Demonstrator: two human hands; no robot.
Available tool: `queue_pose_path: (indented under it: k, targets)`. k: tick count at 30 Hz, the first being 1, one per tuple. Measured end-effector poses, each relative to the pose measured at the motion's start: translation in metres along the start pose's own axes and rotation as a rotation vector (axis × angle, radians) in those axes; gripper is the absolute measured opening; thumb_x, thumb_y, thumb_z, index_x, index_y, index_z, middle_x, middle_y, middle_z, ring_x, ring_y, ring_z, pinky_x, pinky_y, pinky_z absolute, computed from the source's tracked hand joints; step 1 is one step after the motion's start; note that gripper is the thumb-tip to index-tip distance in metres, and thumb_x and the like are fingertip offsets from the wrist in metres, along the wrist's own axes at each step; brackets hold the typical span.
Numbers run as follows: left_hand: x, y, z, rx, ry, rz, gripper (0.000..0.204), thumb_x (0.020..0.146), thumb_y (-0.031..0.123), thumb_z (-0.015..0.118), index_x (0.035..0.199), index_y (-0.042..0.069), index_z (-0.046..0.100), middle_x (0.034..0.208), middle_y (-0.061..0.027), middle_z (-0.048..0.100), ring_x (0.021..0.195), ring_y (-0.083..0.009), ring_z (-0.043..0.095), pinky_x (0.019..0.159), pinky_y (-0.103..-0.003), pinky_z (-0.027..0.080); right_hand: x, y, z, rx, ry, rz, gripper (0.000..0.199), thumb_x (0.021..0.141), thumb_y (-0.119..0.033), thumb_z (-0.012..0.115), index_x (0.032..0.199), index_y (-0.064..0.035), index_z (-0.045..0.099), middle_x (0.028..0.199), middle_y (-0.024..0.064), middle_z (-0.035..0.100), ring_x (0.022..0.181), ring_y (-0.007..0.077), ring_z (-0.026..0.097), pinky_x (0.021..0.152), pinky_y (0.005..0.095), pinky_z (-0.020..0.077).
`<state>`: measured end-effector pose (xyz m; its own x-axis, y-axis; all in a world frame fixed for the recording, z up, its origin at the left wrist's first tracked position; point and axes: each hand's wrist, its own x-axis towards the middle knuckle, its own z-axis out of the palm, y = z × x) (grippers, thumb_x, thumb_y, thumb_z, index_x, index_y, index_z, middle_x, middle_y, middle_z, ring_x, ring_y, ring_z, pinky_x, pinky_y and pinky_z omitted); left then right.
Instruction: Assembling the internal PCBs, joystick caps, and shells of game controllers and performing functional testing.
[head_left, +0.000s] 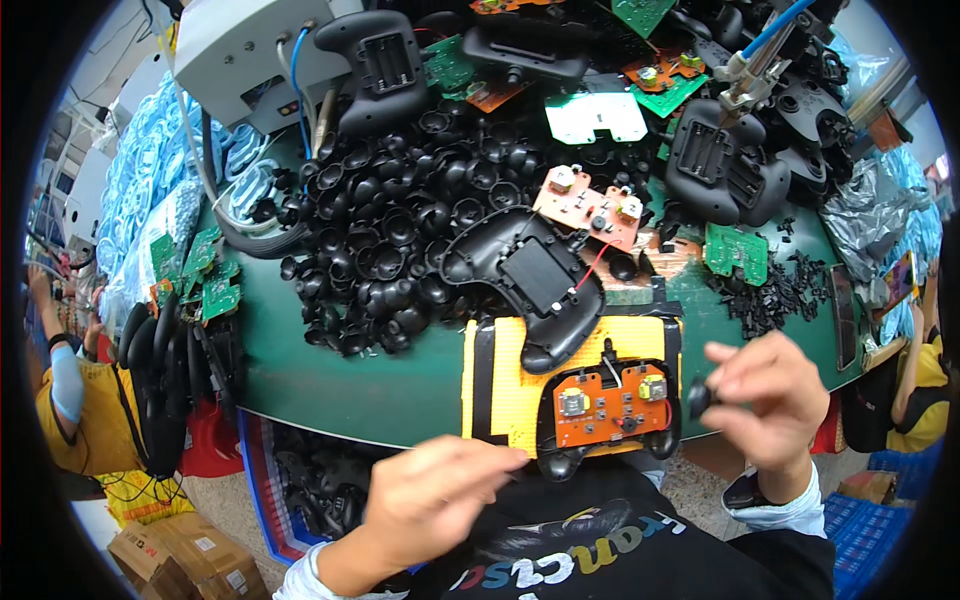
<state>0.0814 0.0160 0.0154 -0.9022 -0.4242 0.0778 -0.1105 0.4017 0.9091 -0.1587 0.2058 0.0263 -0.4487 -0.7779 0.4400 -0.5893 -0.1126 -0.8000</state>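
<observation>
On a yellow mat [508, 400] at the table's front edge lies an open black game controller shell [560, 468] with an orange circuit board [590, 425] in it. My right hand [770, 395], to the right of the shell, pinches a small black thumbstick cap [698, 398]. Just left of the shell is my left hand [430, 500], its fingers pressed together; whether anything small is between them is hidden. Behind the open shell, a black controller half with a battery compartment [540, 275] lies tilted, joined by a red wire to another orange board [590, 205].
A big heap of black domed caps [390, 230] covers the table's middle left. Small black parts [775, 295] and a green board [736, 253] lie at right. A grey machine [250, 60] and more controller shells [725, 165] stand behind. Blue crate [262, 480] below; people at both sides.
</observation>
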Motion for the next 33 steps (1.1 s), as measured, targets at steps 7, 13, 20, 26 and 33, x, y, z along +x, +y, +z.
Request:
queue_pose_path:
  k: [7, 13, 20, 26, 33]
  targets:
    - [0.018, 0.004, 0.002, -0.447, -0.032, -0.195, 0.02, 0.084, -0.017, 0.058, 0.101, -0.01, 0.065, 0.108, -0.0204, 0.064, 0.098, -0.026, 0.069, 0.085, -0.034, 0.058, 0.001, 0.008, 0.006, -0.215, -0.18, -0.041, 0.021, 0.07, 0.001, 0.082, 0.086, -0.002, 0.07, 0.088, 0.01, 0.07, 0.078, 0.0233, 0.069, 0.085, 0.0379, 0.0591]
    - [0.031, -0.001, 0.024, -0.631, 0.069, -0.268, 0.034, 0.085, -0.016, 0.062, 0.115, -0.006, 0.05, 0.117, -0.0207, 0.061, 0.111, -0.0258, 0.064, 0.095, -0.037, 0.054, 0.001, 0.015, 0.011, -0.225, -0.238, -0.027, 0.021, 0.07, -0.001, 0.082, 0.085, -0.0027, 0.069, 0.088, 0.0088, 0.069, 0.075, 0.0235, 0.068, 0.082, 0.0384, 0.0591]
    - [0.044, -0.014, 0.041, -0.001, 0.069, 0.068, 0.03, 0.07, 0.002, 0.085, 0.098, 0.007, 0.075, 0.108, -0.0087, 0.063, 0.091, -0.0179, 0.059, 0.077, -0.031, 0.05, 0.003, 0.017, 0.012, -0.227, -0.248, -0.058, 0.019, 0.07, -0.002, 0.082, 0.084, -0.0043, 0.069, 0.088, 0.0067, 0.07, 0.073, 0.0217, 0.068, 0.085, 0.0407, 0.0579]
    - [0.052, -0.009, 0.043, 0.238, 0.066, 0.094, 0.028, 0.067, 0.011, 0.086, 0.094, 0.011, 0.076, 0.091, -0.0005, 0.067, 0.09, -0.0205, 0.058, 0.083, -0.034, 0.042, 0.0, 0.019, 0.013, -0.201, -0.209, -0.027, 0.02, 0.07, -0.002, 0.083, 0.084, -0.0047, 0.069, 0.088, 0.0065, 0.07, 0.073, 0.0215, 0.067, 0.086, 0.0413, 0.0572]
    - [0.05, -0.012, 0.042, 0.118, 0.079, 0.104, 0.024, 0.072, 0.012, 0.082, 0.095, 0.012, 0.075, 0.096, 0.0016, 0.067, 0.089, -0.0205, 0.057, 0.083, -0.034, 0.04, 0.009, 0.018, 0.003, -0.178, -0.396, -0.045, 0.021, 0.072, 0.0, 0.079, 0.09, -0.0059, 0.071, 0.098, 0.0082, 0.071, 0.086, 0.0256, 0.068, 0.09, 0.0401, 0.0549]
